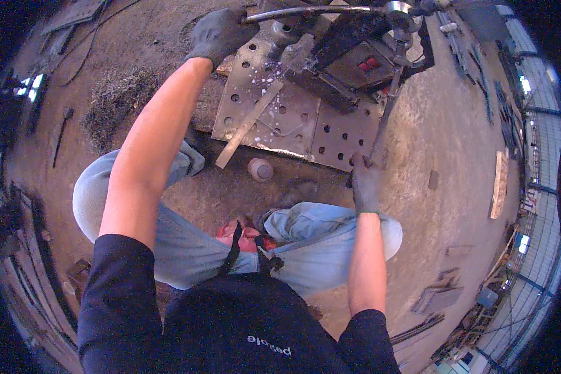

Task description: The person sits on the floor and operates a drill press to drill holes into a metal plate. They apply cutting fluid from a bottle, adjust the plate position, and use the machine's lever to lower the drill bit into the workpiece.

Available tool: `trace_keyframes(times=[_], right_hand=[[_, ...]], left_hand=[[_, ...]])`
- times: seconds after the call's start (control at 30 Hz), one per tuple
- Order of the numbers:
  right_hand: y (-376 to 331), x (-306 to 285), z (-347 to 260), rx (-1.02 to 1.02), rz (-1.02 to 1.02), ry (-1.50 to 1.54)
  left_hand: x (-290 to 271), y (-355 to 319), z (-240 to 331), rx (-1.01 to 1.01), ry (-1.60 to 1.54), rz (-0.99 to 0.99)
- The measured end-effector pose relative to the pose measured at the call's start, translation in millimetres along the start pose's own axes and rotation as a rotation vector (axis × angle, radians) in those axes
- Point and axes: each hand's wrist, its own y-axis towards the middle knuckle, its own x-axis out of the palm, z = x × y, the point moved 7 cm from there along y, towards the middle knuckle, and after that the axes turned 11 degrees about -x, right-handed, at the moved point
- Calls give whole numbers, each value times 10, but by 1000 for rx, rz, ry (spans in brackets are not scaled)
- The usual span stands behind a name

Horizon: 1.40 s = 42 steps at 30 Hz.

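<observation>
With left hand [219, 32] fingers closed on the drill's feed lever [305, 12], pull steadily while right hand [366, 182] fingers pin the perforated steel plate [274, 118] at frame centre.

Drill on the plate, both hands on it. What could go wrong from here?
1. The right hand grips a thin rod at the edge of the perforated plate; the glove might snag if the rod turns.
2. The left hand pulls the lever of the drill at full reach, so a slip is likely.
3. A loose flat bar lies on the plate and may shift.
</observation>
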Motion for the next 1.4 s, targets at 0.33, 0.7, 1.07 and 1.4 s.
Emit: trace_keyframes(times=[0.33, 0.7, 1.07, 1.4], right_hand=[[18, -20, 43, -137, 172, -143], [-56, -135, 123, -98, 182, -238], [-52, -276, 22, -99, 187, -124], [-114, -418, -83, -88, 210, -133]], left_hand=[[-61, -8, 47, -25, 30, -44], [87, 45, 24, 0, 109, -49], [-20, -74, 115, -4, -13, -23], [-41, -170, 185, 4, -90, -12]])
